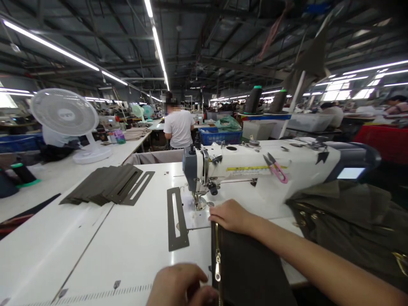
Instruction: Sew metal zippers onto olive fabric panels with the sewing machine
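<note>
A dark olive fabric piece (251, 267) with a brass zipper (217, 242) along its left edge hangs over the table's front edge. My right hand (231, 216) is closed on its upper corner, close to the needle and presser foot (199, 202) of a white sewing machine (255, 165). Beside the zipper pull (217, 272), my left hand (181, 284) has curled fingers, with a gap between thumb and forefinger; the fingertips are near the zipper edge. A flat olive strip with a long slot (177, 219) lies left of the needle.
Left on the table is a fanned stack of olive pieces (102, 185). Gathered olive fabric with brass fittings (347, 225) lies right. Pink-handled snips (276, 168) rest on the machine. A white fan (66, 114) stands at left; a person (179, 127) is beyond.
</note>
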Tool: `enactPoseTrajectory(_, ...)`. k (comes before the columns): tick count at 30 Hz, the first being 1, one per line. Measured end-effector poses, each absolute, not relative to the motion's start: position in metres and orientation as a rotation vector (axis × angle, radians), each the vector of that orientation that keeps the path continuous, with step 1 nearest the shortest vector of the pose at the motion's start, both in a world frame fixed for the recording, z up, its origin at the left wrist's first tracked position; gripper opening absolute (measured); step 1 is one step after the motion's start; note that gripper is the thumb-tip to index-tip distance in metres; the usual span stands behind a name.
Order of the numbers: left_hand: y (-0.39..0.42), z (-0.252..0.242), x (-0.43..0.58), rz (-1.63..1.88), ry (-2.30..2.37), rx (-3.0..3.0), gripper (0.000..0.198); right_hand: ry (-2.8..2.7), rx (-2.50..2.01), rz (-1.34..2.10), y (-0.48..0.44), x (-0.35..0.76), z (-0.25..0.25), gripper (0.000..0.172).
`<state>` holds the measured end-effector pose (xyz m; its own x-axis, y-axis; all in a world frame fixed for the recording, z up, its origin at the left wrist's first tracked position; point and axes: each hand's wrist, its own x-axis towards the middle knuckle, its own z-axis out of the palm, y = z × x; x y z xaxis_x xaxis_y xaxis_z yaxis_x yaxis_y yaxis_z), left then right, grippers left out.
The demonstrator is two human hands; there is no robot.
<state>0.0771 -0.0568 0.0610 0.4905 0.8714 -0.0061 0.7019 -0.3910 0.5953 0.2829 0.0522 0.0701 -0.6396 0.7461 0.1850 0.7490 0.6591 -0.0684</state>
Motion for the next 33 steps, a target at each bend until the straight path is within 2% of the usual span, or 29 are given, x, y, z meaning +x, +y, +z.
enactPoseTrajectory(1,-0.048,0.067,0.074,0.457,1.255,2.359,0.038,-2.669,-1.215,-0.020,0.058,0.275,0.063,0.025)
enactPoseTrajectory(3,-0.027,0.077,0.073,0.423,1.103,2.615,0.075,-2.614,-1.243,-0.024,0.061,0.270,0.055,0.026)
enactPoseTrajectory(5,-0.009,0.081,0.077,0.291,0.971,2.736,0.090,-2.501,-1.350,-0.047,0.055,0.283,0.056,0.029)
enactPoseTrajectory(9,0.009,0.079,0.089,0.148,0.912,2.811,0.089,-2.127,-1.864,-0.127,0.026,0.338,0.060,0.039)
enactPoseTrajectory(12,0.009,0.080,0.098,0.120,0.922,2.829,0.096,-1.796,-2.214,0.101,0.006,0.366,0.057,0.044)
enactPoseTrajectory(15,0.010,0.081,0.104,0.060,0.984,2.822,0.104,-1.716,-2.145,0.336,0.003,0.367,0.055,0.038)
enactPoseTrajectory(19,0.016,0.084,0.107,-0.066,1.034,2.793,0.111,-1.713,-2.047,0.356,0.017,0.354,0.062,0.030)
enactPoseTrajectory(28,0.023,0.095,0.111,-0.230,1.080,2.793,0.119,-1.931,-2.005,0.037,0.032,0.351,0.054,0.018)
enactPoseTrajectory(31,0.024,0.092,0.112,-0.259,1.097,2.770,0.125,-1.983,-1.996,-0.095,0.024,0.340,0.055,0.024)
enactPoseTrajectory(33,0.025,0.089,0.112,-0.263,1.093,2.764,0.130,-2.082,-1.840,-0.227,0.016,0.324,0.058,0.031)
